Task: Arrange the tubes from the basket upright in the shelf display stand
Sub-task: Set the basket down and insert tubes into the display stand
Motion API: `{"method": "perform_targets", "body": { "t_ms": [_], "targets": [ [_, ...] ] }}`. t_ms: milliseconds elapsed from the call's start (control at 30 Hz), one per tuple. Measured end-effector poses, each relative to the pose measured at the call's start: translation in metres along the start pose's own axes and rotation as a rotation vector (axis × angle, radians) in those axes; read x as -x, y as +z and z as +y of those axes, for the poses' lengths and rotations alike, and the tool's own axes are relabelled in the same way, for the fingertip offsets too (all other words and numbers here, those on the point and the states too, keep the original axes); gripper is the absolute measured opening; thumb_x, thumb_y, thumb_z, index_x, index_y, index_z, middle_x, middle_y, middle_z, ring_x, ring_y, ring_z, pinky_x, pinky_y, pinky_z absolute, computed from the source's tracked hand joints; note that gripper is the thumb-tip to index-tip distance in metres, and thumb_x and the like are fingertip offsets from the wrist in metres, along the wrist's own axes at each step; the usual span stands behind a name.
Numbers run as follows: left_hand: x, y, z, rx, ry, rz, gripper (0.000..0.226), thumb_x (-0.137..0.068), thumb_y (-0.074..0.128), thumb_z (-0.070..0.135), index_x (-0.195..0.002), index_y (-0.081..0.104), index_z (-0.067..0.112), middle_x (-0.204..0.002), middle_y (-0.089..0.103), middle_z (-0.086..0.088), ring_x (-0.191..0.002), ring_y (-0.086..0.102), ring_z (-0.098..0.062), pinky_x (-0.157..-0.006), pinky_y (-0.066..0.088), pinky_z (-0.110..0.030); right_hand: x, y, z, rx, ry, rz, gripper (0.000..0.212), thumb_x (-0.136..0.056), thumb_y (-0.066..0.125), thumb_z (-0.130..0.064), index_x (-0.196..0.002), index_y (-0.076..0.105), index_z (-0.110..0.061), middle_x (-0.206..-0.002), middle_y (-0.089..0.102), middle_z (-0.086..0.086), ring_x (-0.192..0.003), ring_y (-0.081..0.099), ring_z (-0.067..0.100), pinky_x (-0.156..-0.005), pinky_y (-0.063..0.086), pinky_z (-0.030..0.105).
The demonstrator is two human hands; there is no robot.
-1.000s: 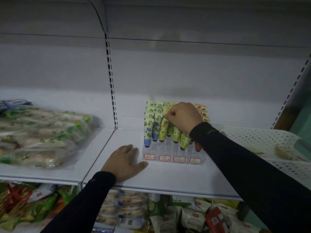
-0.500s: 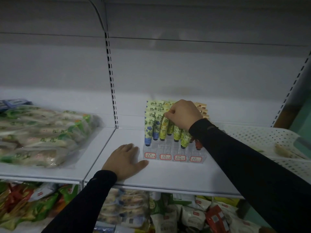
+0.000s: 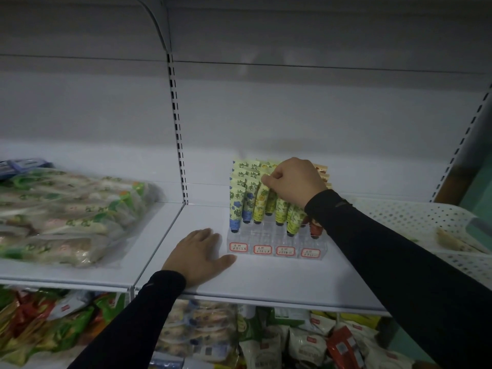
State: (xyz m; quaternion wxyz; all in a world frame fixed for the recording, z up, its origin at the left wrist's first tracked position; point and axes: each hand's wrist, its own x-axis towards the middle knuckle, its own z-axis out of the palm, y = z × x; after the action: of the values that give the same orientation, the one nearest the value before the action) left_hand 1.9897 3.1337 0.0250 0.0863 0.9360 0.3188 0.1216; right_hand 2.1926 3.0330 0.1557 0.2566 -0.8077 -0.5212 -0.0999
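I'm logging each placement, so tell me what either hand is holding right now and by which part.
The right hand pinches a yellow tube by its flat top end. The left hand holds nothing; it rests flat on the shelf.

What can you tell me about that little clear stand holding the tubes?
The display stand looks like clear plastic, stepped in rows rising toward the back. Four red-bordered labels line its front. It sits on the white shelf, filled with upright tubes, caps down. The right hand pinches one tube's top; the left hand rests flat beside the stand's left corner.
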Motion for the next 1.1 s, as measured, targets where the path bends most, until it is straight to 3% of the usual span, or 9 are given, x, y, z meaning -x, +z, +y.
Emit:
{"method": "perform_targets", "body": {
  "t_ms": [167, 300, 533, 800, 1000, 1100],
  "targets": [
    [0.0, 0.0, 0.0, 0.008, -0.006, -0.003, 0.068, -0.09, 0.045, 0.067, -0.13, 0.053, 0.013, -0.145, 0.045, -0.004, -0.135, 0.035, -0.018, -0.108, 0.027, -0.029, -0.001, 0.004, 0.002, 0.004, -0.023, -0.014, 0.04, -0.093, 0.059, -0.031, -0.07, 0.07, 0.0, -0.077, 0.072, 0.015, -0.068, 0.065, 0.027, -0.065, 0.053, 0.029],
    [0.0, 0.0, 0.001, 0.009, -0.01, -0.004, 0.068, -0.09, 0.045, 0.067, -0.13, 0.053, 0.012, -0.141, 0.047, -0.004, -0.132, 0.036, -0.018, -0.106, 0.027, -0.029, -0.003, 0.005, 0.001, 0.023, -0.03, -0.017, 0.04, -0.092, 0.06, -0.031, -0.07, 0.07, 0.001, -0.075, 0.071, 0.016, -0.07, 0.065, 0.03, -0.059, 0.044, 0.027],
    [0.001, -0.001, 0.003, 0.023, -0.019, -0.003, 0.068, -0.091, 0.046, 0.065, -0.13, 0.053, 0.009, -0.139, 0.048, -0.005, -0.131, 0.037, -0.018, -0.105, 0.028, -0.03, -0.001, 0.004, -0.003, -0.002, -0.002, -0.035, 0.034, -0.093, 0.061, -0.032, -0.072, 0.072, -0.007, -0.063, 0.064, 0.0, -0.058, 0.058, 0.015, -0.063, 0.038, 0.024],
    [0.002, -0.003, 0.003, 0.027, -0.022, -0.017, 0.068, -0.091, 0.046, 0.065, -0.13, 0.053, 0.009, -0.138, 0.049, -0.006, -0.13, 0.039, -0.019, -0.105, 0.029, -0.03, 0.001, -0.002, -0.003, -0.03, 0.018, -0.085, 0.045, -0.095, 0.058, -0.037, -0.074, 0.073, 0.0, -0.069, 0.071, 0.015, -0.069, 0.068, 0.03, -0.07, 0.052, 0.029],
    [0.001, -0.001, -0.002, 0.088, -0.022, 0.004, 0.058, -0.087, 0.048, 0.068, -0.11, 0.061, 0.017, -0.123, 0.057, 0.004, -0.121, 0.047, -0.016, -0.096, 0.036, -0.029, 0.005, -0.012, 0.002, -0.053, 0.003, 0.029, 0.055, -0.097, 0.052, -0.042, -0.064, 0.062, 0.001, -0.064, 0.063, 0.017, -0.059, 0.057, 0.032, -0.07, 0.051, 0.031],
    [0.003, -0.003, -0.003, 0.172, -0.076, 0.082, 0.057, -0.085, 0.05, 0.066, -0.115, 0.064, 0.019, -0.123, 0.061, 0.004, -0.12, 0.052, -0.017, -0.096, 0.038, -0.028, 0.014, -0.021, 0.011, -0.062, -0.009, 0.101, 0.046, -0.097, 0.052, -0.043, -0.077, 0.071, -0.006, -0.078, 0.071, 0.007, -0.07, 0.062, 0.021, -0.067, 0.047, 0.029]
  ]
}}
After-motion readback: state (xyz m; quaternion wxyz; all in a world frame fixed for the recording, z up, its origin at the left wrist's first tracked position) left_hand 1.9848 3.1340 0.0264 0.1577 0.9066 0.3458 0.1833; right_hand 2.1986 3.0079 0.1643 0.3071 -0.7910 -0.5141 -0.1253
